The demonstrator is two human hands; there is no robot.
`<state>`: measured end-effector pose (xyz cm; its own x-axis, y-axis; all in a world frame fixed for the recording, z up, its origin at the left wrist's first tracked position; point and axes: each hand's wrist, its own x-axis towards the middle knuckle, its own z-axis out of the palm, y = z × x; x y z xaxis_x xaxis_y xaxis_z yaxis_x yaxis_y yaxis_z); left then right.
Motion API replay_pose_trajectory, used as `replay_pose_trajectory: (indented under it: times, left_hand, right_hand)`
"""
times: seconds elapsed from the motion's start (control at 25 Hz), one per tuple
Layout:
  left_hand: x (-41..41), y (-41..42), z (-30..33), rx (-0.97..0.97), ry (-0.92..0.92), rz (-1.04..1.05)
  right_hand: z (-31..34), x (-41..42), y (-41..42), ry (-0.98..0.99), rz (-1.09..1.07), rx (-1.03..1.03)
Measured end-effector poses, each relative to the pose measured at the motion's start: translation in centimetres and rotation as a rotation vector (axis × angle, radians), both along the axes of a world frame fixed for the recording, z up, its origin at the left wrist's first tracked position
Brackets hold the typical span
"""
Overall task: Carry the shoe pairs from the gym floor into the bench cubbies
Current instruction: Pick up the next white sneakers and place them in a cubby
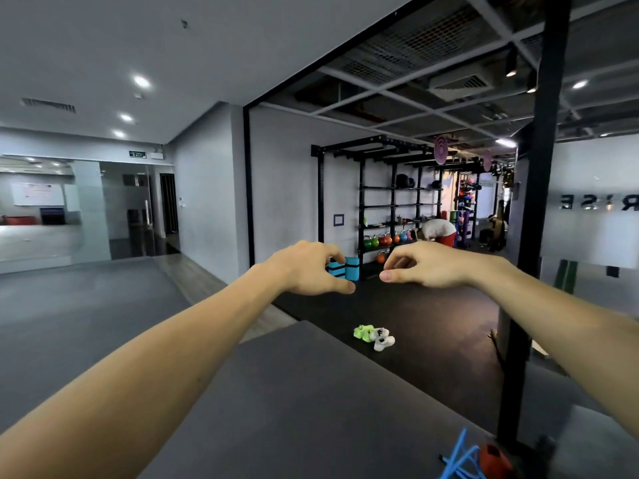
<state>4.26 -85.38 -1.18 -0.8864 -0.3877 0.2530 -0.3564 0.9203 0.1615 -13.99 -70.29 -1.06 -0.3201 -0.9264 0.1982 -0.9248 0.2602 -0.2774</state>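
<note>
A neon green pair of shoes [363, 332] and a white pair of shoes [383, 339] lie together on the dark gym floor [432, 326], some way ahead of me. Both my arms stretch forward at chest height. My left hand [307, 267] and my right hand [425, 266] hang in the air with fingers loosely curled, holding nothing, thumbs pointing toward each other. Both hands are well above and short of the shoes. No bench cubbies are in view.
A dark grey flat surface [294, 402] lies right below my arms. A black post [532, 236] stands at the right. A rack [397, 209] with kettlebells lines the far wall, blue blocks [351, 268] beside it. A person [439, 231] bends over there. Blue bars and a red object [484, 461] sit bottom right.
</note>
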Motion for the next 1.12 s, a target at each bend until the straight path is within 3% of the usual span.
replay_pose_trajectory:
  times: [0.48, 0.68, 1.12]
  left_hand:
    - [-19.9, -26.6, 1.4, -0.051, 0.010, -0.074]
    - [-32.3, -38.0, 3.2, -0.122, 0.022, -0.175]
    - [-61.8, -54.0, 2.3, -0.190, 0.035, -0.311]
  right_hand:
    - [0.3, -19.7, -25.0, 0.005, -0.098, -0.008]
    - [1.5, -29.8, -34.9, 0.024, -0.186, -0.020]
    - [0.5, -57.4, -50.6, 0.001, -0.285, -0.009]
